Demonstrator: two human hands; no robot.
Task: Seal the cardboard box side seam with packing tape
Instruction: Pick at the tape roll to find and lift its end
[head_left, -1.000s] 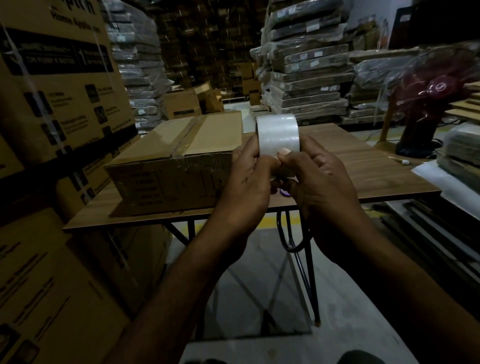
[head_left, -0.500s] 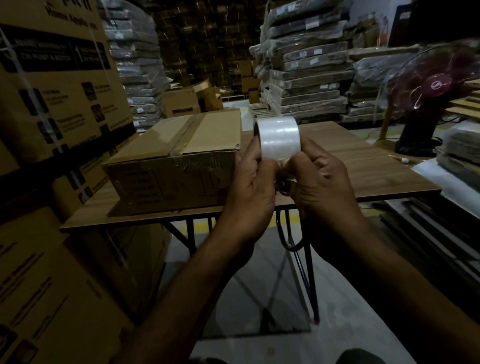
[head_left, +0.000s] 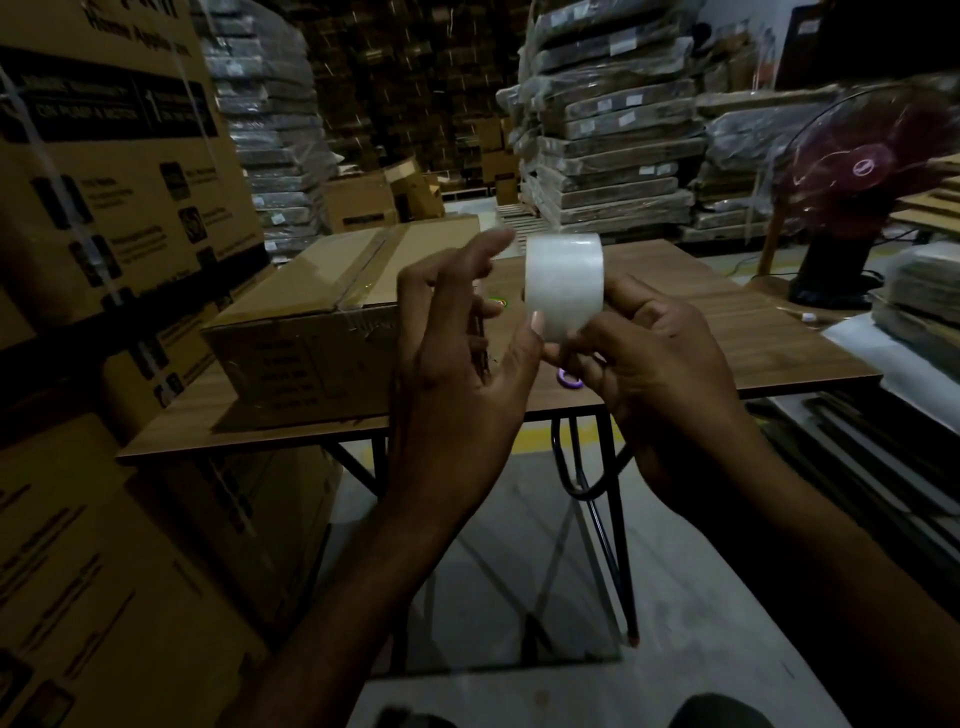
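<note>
Two hands: both are raised before the near edge of the table (head_left: 737, 332), with the roll (head_left: 563, 275) between them.
Right hand (head_left: 660, 379): the fingers are curled round the lower right part of the roll and hold it upright, its broad clear face toward the camera.
Left hand (head_left: 457, 374): the fingers are wide and nearly straight, the forefinger highest. Only the thumb tip meets the roll, pressed on its lower left face.
Roll: clear packing tape, held in the air above the right fingers and just right of the left fingertips, apart from the box (head_left: 311, 332).
Tape end: too faint to tell whether any is peeled free under the thumb.
Box: brown cardboard, lying on the table behind the left fingers. Its flaps are closed and a strip of tape runs along the top seam, and the left hand hides its right end.
Ring (head_left: 569, 383): small and purple, on the table just below the left thumb and the right fingers. It is too small to tell what it is.
Fan (head_left: 857, 166): red, well right of the right fingers, beyond the table.
Cartons (head_left: 104, 156): large and printed, stacked left of the left hand.
Stacks (head_left: 613, 130): wrapped flat bundles, far beyond the fingertips.
</note>
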